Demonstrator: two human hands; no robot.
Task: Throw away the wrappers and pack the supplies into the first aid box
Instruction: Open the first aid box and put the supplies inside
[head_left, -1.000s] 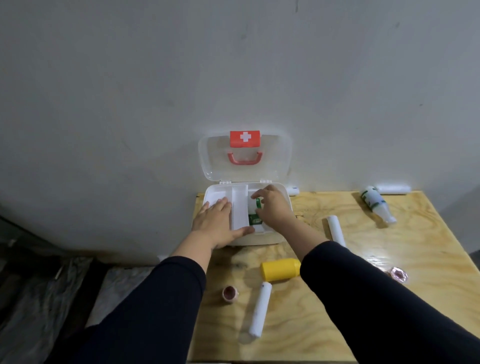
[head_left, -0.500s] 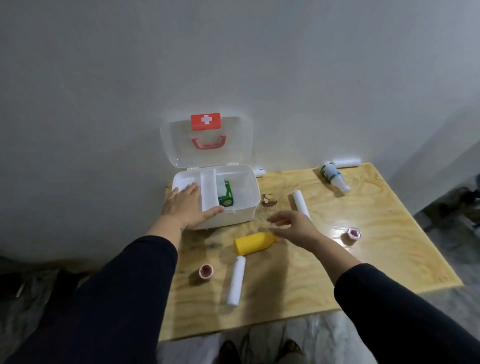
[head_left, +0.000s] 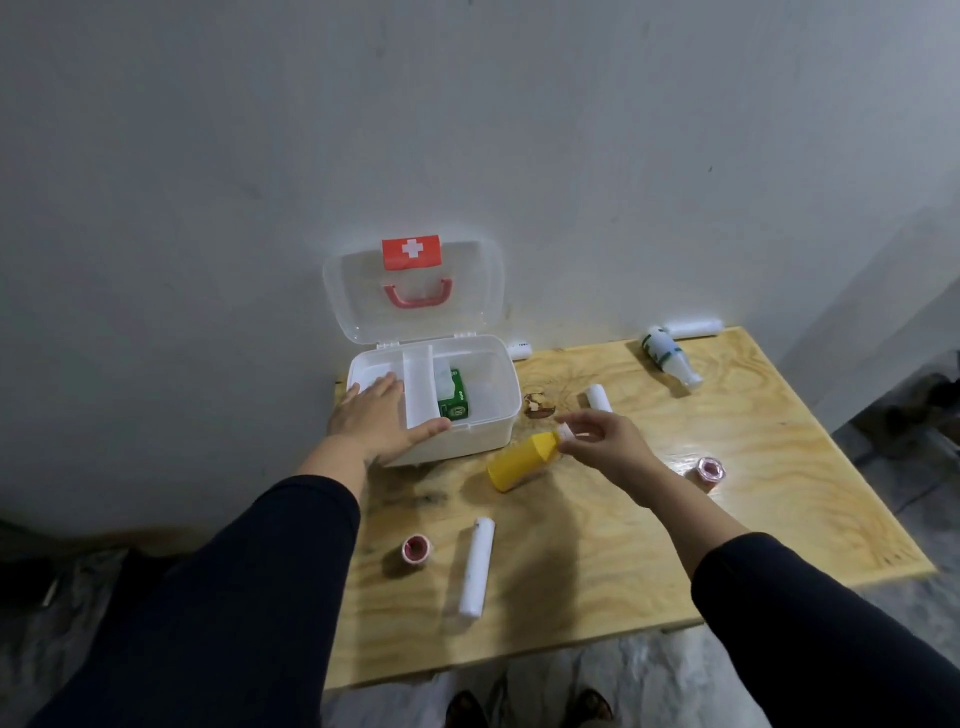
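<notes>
The white first aid box (head_left: 496, 423) stands open against the wall, lid up, with a green packet (head_left: 456, 401) in its right compartment. My left hand (head_left: 382, 418) rests flat on the box's left front rim, fingers straight. My right hand (head_left: 605, 441) pinches the white cap end of a yellow bottle (head_left: 519, 461), which lies tilted on the wooden table (head_left: 779, 493) just right of the box.
On the table lie two white rolls (head_left: 477, 566) (head_left: 597, 397), two pink tape rolls (head_left: 415, 550) (head_left: 710, 470), a white bottle with green label (head_left: 670, 359), another white roll (head_left: 693, 327) at the wall and a brown scrap (head_left: 537, 405). Feet (head_left: 524, 709) show below the table's front edge.
My right hand left the box after dropping the green packet, moved right and down, and now pinches the yellow bottle's cap. The left hand stays on the box rim.
</notes>
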